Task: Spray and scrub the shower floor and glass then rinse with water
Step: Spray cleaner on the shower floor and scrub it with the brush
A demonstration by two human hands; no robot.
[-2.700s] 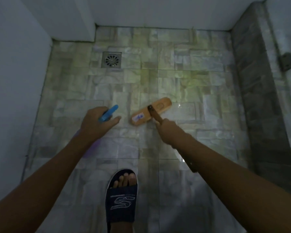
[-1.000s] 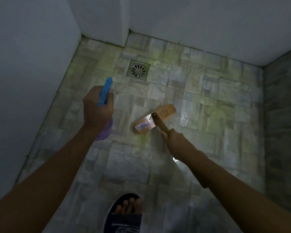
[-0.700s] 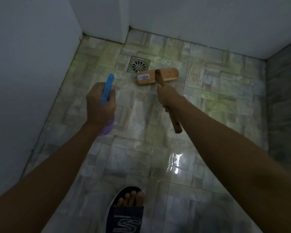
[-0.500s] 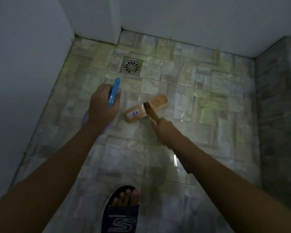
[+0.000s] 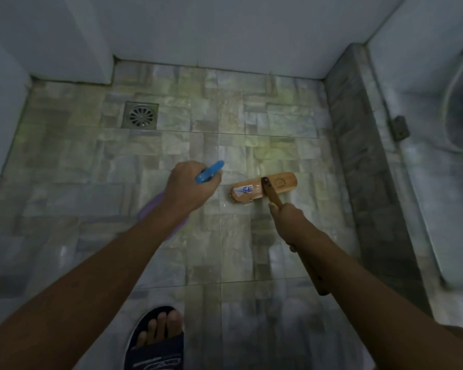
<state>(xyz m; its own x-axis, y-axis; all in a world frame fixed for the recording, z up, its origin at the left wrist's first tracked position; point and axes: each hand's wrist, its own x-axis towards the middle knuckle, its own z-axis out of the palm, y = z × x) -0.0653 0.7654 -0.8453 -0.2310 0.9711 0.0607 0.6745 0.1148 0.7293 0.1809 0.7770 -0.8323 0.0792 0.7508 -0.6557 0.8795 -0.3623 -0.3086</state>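
Oblong wooden brush (image 5: 263, 188) on mottled stone-pattern tiles (image 5: 225, 124)

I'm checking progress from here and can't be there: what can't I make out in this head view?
- Spray bottle: body mostly hidden behind the left hand and forearm; fill level unseen.
- Brush bristles: underneath the wooden head.
- Brush label: too small to read.
- Sandal: cut off by the bottom edge.
- Floor cleanliness: dim, blurred.

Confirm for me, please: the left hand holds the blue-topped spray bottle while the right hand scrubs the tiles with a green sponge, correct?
Not quite. In the head view the right hand holds a wooden long-handled brush, not a green sponge. The left hand does hold the blue-topped spray bottle.
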